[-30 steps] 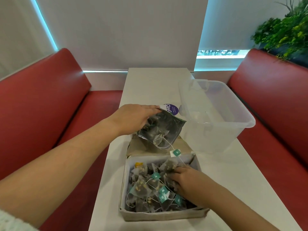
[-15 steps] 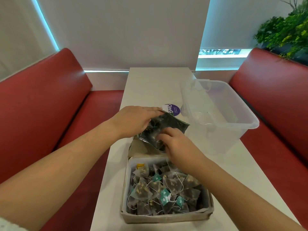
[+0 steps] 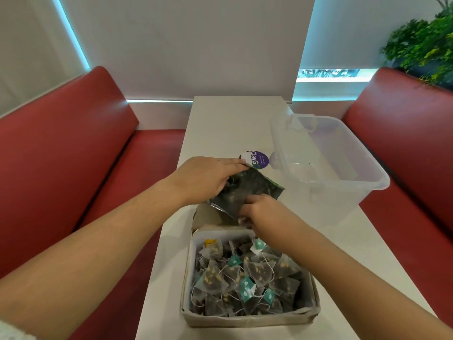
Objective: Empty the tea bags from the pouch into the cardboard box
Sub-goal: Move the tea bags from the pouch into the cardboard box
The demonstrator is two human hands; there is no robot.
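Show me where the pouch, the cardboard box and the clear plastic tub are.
pouch [image 3: 250,192], head view, its dark front face.
cardboard box [image 3: 250,320], head view, its near wall.
clear plastic tub [image 3: 331,204], head view, its near wall.

clear plastic tub [image 3: 348,173], round purple sticker [image 3: 257,159], red benches [image 3: 61,148]

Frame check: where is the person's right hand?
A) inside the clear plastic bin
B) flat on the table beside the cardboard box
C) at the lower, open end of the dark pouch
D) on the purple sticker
C: the right hand curls its fingers at the open end of the pouch, which the left hand holds tilted over the far flap of the cardboard box.
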